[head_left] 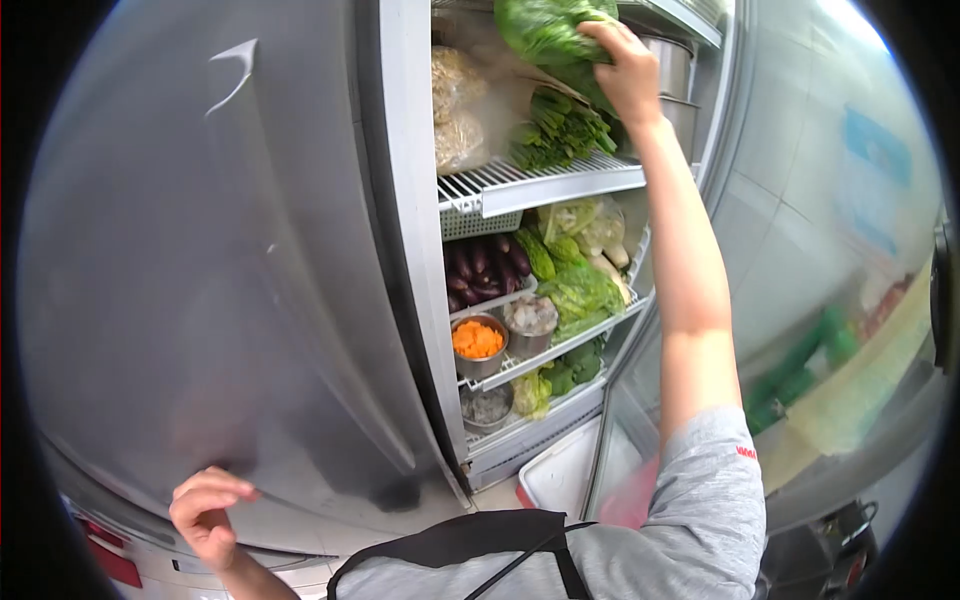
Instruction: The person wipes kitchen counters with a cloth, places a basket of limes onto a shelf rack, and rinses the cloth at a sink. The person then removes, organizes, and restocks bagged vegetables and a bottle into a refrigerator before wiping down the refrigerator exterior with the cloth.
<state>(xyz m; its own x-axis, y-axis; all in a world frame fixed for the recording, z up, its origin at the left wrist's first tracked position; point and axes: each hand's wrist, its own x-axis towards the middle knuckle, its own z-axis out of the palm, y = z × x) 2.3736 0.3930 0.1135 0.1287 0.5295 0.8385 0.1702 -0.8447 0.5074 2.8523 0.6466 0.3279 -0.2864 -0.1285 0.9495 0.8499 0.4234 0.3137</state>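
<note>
My right hand reaches up to the top visible shelf of an open fridge, its fingers closed on a bunch of leafy greens. Just below that bunch, dark green stalks lie on the wire shelf. Clear bags of pale food stand to the left of the stalks, and metal containers are behind my right wrist. My left hand hangs low at the left with fingers loosely curved and apart, holding nothing, close to the grey metal door.
Lower shelves hold eggplants, a bowl of orange pieces, a metal tin, lettuce and broccoli. A glass door stands open at the right. A white bin sits on the floor below.
</note>
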